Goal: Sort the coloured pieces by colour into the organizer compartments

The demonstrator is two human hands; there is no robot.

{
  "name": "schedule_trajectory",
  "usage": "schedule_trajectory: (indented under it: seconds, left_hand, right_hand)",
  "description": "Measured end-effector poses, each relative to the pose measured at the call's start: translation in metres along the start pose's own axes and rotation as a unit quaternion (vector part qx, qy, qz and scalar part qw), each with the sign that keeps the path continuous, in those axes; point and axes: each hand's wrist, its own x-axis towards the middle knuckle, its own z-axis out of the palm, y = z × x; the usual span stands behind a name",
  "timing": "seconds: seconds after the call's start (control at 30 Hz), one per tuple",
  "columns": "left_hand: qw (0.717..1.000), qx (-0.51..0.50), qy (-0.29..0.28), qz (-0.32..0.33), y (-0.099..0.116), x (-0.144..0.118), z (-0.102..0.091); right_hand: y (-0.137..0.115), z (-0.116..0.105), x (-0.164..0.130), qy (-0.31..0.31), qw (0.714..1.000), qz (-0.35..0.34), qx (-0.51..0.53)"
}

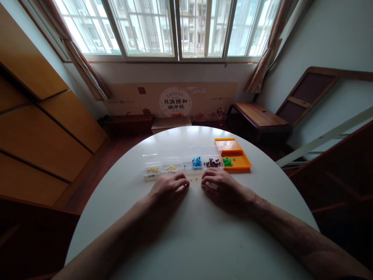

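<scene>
Daylight from the wide window behind falls across the round white table (192, 233) where you work. Your left hand (169, 187) rests palm down on it, fingers loosely curled with the tips touching the surface; I cannot tell whether anything is pinched beneath them. Your right hand (221, 184) lies the same way just opposite, fingers bent inward, nothing visibly in its grasp. Between the two hands, on the bare table, sit a few tiny yellow pieces (194, 179), loose and apart from one another, nearest your left fingertips.

Just beyond your knuckles runs a row of clear plastic boxes (183, 157), touching side by side: one with yellow bits, one with pale bits, one with blue pieces (197, 162), one with dark brown pieces (212, 163). Against the right end lies an orange tray (241, 163) holding green pieces (227, 162).

Those yellow pieces look very small, hard and light, so they will likely skid or flick away under a clumsy press. Take each by its sides between thumb tip and forefinger tip, gently.
</scene>
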Motion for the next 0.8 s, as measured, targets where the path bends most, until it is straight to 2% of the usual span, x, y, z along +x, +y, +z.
schedule_trajectory:
  seconds: [0.07, 0.17, 0.27, 0.37, 0.53, 0.8]
  left_hand:
    - [1.000, 0.006, -0.002, -0.021, -0.006, -0.001, -0.014]
    - [0.994, 0.044, 0.000, -0.099, -0.022, -0.007, -0.041]
    - [0.977, 0.097, -0.017, -0.190, -0.040, -0.014, -0.066]
    - [0.957, 0.132, -0.027, -0.259, -0.053, -0.021, -0.080]
    - [0.941, 0.147, -0.038, -0.302, -0.064, -0.029, -0.086]
    - [0.943, 0.136, -0.054, -0.298, -0.069, -0.034, -0.082]
  right_hand:
    - [0.000, 0.001, -0.001, -0.003, 1.000, 0.006, -0.004]
    - [0.001, 0.002, -0.002, 0.007, 1.000, 0.017, -0.015]
    - [0.001, 0.004, -0.003, 0.004, 0.999, 0.028, -0.039]
    - [-0.001, 0.005, -0.002, -0.016, 0.997, 0.045, -0.067]
    - [-0.002, 0.007, -0.001, -0.021, 0.993, 0.056, -0.098]
    - [0.000, 0.006, -0.002, 0.001, 0.996, 0.037, -0.075]
